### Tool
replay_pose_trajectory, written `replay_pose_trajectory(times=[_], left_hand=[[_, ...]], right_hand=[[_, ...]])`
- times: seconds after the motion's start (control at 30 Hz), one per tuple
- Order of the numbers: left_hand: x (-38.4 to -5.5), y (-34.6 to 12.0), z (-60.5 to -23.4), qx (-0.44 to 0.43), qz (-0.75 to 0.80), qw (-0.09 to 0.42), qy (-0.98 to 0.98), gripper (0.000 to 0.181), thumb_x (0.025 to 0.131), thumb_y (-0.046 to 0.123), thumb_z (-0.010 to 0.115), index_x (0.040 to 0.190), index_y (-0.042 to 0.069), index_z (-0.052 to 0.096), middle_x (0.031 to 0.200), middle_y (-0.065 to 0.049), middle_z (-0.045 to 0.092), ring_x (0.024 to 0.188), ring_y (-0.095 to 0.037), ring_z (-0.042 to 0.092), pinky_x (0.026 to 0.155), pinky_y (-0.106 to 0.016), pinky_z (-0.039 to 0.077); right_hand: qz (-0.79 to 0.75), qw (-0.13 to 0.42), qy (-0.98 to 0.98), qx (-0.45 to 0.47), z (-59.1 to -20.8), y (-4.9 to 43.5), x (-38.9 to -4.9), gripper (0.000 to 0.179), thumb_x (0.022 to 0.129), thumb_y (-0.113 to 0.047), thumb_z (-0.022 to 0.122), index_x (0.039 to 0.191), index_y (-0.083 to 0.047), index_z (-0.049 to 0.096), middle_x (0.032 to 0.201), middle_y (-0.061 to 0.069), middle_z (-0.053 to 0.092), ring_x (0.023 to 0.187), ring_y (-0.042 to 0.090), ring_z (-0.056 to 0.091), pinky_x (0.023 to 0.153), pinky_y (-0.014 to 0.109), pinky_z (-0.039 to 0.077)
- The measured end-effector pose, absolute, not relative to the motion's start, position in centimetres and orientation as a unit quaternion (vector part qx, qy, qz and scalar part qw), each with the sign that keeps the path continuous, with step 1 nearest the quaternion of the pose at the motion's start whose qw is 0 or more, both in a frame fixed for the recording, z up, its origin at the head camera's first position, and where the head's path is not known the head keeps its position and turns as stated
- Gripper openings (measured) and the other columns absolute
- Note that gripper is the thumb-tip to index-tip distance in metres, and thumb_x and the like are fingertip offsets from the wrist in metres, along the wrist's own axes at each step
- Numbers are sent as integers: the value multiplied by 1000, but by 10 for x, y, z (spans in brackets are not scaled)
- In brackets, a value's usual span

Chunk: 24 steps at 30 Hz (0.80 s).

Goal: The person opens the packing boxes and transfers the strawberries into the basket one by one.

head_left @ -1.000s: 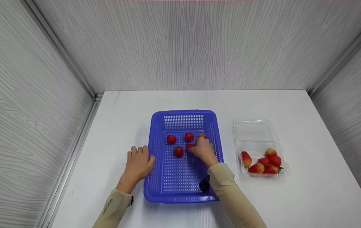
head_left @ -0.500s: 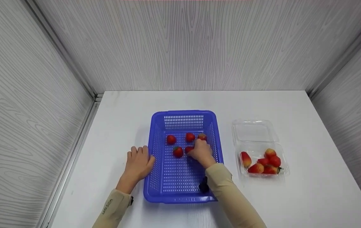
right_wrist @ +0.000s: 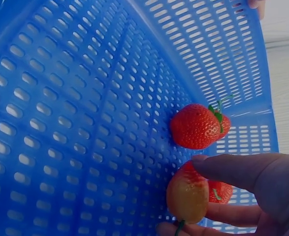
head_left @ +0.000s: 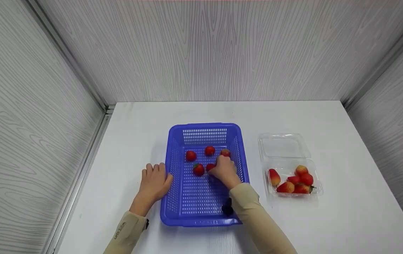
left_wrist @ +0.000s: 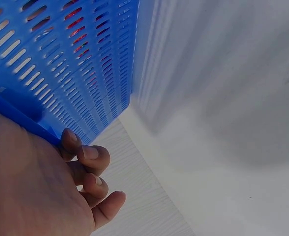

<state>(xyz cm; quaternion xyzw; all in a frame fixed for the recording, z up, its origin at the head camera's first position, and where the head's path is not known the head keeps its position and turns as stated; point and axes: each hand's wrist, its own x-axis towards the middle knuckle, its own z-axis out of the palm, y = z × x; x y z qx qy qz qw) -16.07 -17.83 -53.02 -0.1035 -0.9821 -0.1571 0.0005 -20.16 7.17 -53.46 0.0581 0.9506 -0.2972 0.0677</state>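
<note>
In the head view, my left hand [head_left: 154, 182] holds the left rim of the blue plastic basket [head_left: 171, 208], thumb over the rim; the left wrist view shows its fingers [left_wrist: 96, 153] bent outside the basket wall. My right hand [head_left: 225, 171] reaches down inside the basket. It pinches a red and yellow strawberry [right_wrist: 187, 196] with a green stem, the thumb on its red tip; the fingers are partly hidden behind the fruit. Around it on the basket floor lie several other strawberries, among them one with green leaves [head_left: 198, 169] and a red one [head_left: 191, 156].
Right of the basket stands an opened clear plastic clamshell box [head_left: 270, 163], its lid [head_left: 282, 146] folded back. Several red and yellow strawberries [head_left: 286, 187] lie in it. A dark object [head_left: 227, 208] shows by the right cuff. Wood-grain panels [head_left: 201, 53] surround the white table [head_left: 134, 130].
My right hand has drawn slightly nearer inside the basket, uncovering the strawberry at the far right. The strawberry at the back middle has shifted a little. The left hand stays put.
</note>
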Motion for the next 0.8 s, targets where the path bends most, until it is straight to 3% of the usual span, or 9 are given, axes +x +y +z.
replay_pose_trajectory(times=[0.2,0.5,0.63,0.8], left_hand=[[-160,-177,-529,-101,-160,-7,-982,32,96,27,45,107,-2,50,92,-16,49,93,-36,38,84,-51,30],[-161,-178,-527,-101,-157,-3,-982,35,97,27,44,110,-4,50,94,-19,51,94,-37,39,84,-51,30],[-160,-178,-528,-103,-160,-4,-982,33,96,28,44,107,-3,49,92,-17,49,93,-36,39,83,-51,29],[-159,-177,-528,-102,-156,6,-982,29,95,27,45,101,-1,49,87,-14,48,89,-35,39,81,-50,30]], right_hand=[[-294,48,953,56,-527,72,-198,26,76,-21,82,78,-7,60,71,8,57,66,26,56,63,41,47],[-336,29,939,58,-501,76,-193,38,74,-22,80,99,0,62,89,12,61,80,30,57,76,47,50],[-339,30,939,51,-489,78,-190,32,74,-23,78,94,-2,63,83,10,58,75,27,54,69,44,47],[-335,14,941,38,-473,83,-186,28,83,-27,76,93,-3,65,85,10,64,74,26,58,69,45,51]])
